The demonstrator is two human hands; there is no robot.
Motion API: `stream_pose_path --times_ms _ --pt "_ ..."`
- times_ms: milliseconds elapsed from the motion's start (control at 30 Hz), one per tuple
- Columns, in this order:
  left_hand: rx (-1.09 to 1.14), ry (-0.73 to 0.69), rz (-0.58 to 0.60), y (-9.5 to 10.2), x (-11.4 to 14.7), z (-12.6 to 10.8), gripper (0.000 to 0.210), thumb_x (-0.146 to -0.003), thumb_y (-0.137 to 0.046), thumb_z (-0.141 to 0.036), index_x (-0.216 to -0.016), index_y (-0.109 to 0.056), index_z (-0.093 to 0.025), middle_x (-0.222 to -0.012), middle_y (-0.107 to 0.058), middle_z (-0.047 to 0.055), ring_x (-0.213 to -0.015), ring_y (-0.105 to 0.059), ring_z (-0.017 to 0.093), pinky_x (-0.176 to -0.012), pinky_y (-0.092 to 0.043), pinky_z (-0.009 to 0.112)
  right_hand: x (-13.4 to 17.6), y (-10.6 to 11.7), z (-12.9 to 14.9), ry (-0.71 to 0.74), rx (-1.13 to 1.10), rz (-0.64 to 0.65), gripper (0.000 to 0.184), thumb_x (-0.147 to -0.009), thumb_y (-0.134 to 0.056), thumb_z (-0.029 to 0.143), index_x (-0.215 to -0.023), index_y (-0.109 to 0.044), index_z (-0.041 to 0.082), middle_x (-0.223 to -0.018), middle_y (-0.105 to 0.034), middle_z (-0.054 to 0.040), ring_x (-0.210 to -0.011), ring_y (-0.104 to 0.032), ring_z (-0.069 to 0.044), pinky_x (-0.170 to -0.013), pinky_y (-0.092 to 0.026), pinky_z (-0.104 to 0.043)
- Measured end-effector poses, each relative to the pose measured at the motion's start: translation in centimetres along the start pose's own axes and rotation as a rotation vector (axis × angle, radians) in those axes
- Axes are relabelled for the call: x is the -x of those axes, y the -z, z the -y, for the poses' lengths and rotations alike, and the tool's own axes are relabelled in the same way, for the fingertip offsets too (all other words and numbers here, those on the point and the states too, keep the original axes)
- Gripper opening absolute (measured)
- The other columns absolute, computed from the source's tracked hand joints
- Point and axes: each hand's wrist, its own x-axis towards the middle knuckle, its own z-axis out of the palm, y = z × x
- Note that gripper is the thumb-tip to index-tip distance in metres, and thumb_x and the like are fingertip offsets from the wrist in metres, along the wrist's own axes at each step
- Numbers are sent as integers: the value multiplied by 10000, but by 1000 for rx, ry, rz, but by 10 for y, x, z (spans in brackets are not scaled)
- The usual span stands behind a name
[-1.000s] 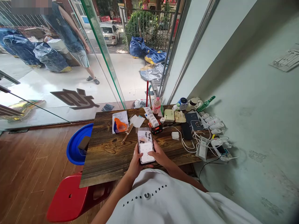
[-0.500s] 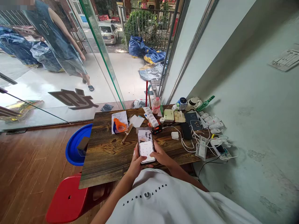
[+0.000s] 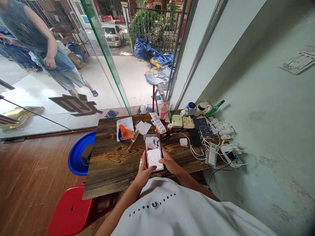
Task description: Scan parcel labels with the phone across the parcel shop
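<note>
A smartphone [image 3: 153, 148] is held upright in both hands above the near edge of the wooden table [image 3: 110, 164]. Its screen is lit and shows a white panel like a keypad. My left hand [image 3: 145, 169] is closed round the phone's left side, with the thumb over the lower screen. On the other side my right hand [image 3: 171, 163] grips the right edge, its thumb on the panel. Something red shows beside my left fingers, partly hidden. Beyond the phone lie a knife with a brown handle [image 3: 133, 141], an orange tape dispenser or cutter [image 3: 126, 132] and a strip of printed labels [image 3: 158, 123].
A pink-capped bottle [image 3: 163, 111], a dark phone [image 3: 195, 137] and tangled white cables [image 3: 209, 141] occupy the table's right part. A red stool [image 3: 70, 209] and blue basin [image 3: 76, 154] stand at left. Behind the glass, a person [image 3: 44, 42] walks.
The person behind the glass has moved left with a different stride. My left thumb has shifted right across the lower screen; the phone stays in both hands.
</note>
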Motion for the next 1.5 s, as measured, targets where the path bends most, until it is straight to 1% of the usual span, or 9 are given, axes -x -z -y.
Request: stream_pose_path --times_ms 133,267,500,767,967,1033,1167,1233,1500 --pt "62 28 3 1 -2 0 1090 -653 -647 -121 -1525 -63 -417 -1515 -369 49 -1144 -558 298 -751 -615 399 -1 -2 0 1 1 -19 545 -843 -493 263 -1381 -404 246 -1268 -633 -71 -1061 -624 -242 -915 -499 -413" --pt "104 12 27 3 -8 2 955 -706 -579 -195 -1521 -119 -387 -1480 -417 42 -1171 -556 293 -866 -572 449 2 -7 -3 151 125 -134 545 -892 -546 362 -1394 -363 253 -1364 -550 -103 -1208 -554 -258 -1026 -438 -438" --pt "132 -43 20 -1 -20 11 853 -768 -528 -340 -1527 -144 -279 -1459 -462 63 -1285 -488 286 -1049 -440 403 10 -9 -14 131 521 -283 1112 -527 -881 262 -1446 -255 252 -1362 -522 -148 -1244 -509 -345 -1014 -430 -522" --pt "112 -20 9 -7 -31 20 866 -778 -533 -320 -1536 -116 -275 -1427 -503 71 -1241 -531 279 -1054 -433 401 7 -2 -19 150 494 -316 1118 -511 -847 167 -1447 -242 246 -1344 -535 -153 -1193 -554 -326 -979 -464 -501" --pt "164 -41 -6 -14 -35 23 871 -788 -588 -193 -1527 -139 -288 -1434 -491 76 -1265 -516 262 -1086 -406 401 8 6 -26 196 382 -302 1131 -513 -888 248 -1448 -251 247 -1405 -489 -175 -1271 -499 -360 -1043 -419 -546" --pt "181 -48 -9 -15 -35 23 882 -776 -588 -189 -1529 -138 -284 -1428 -495 81 -1256 -524 268 -1068 -429 407 10 12 -27 204 313 -249 1083 -567 -878 289 -1446 -248 245 -1411 -485 -170 -1266 -509 -345 -1043 -429 -534" --pt "181 -26 -8 -16 -33 20 899 -760 -593 -232 -1530 -135 -312 -1451 -467 81 -1234 -541 282 -989 -505 404 12 23 -28 181 148 -191 653 -869 -637 374 -1422 -308 264 -1387 -527 -133 -1219 -562 -279 -1035 -453 -483" --pt "172 2 12 -17 -31 18 881 -767 -578 -248 -1520 -136 -366 -1484 -428 49 -1224 -546 281 -932 -545 412 11 27 -29 194 128 -192 541 -927 -553 379 -1411 -339 267 -1381 -539 -121 -1236 -549 -270 -1050 -441 -471" --pt "122 5 1 -22 -27 16 873 -767 -551 -290 -1517 -112 -370 -1533 -360 27 -1258 -512 286 -864 -586 382 13 29 -31 219 136 -193 565 -924 -566 376 -1422 -324 262 -1390 -529 -121 -1271 -516 -275 -1062 -432 -459"
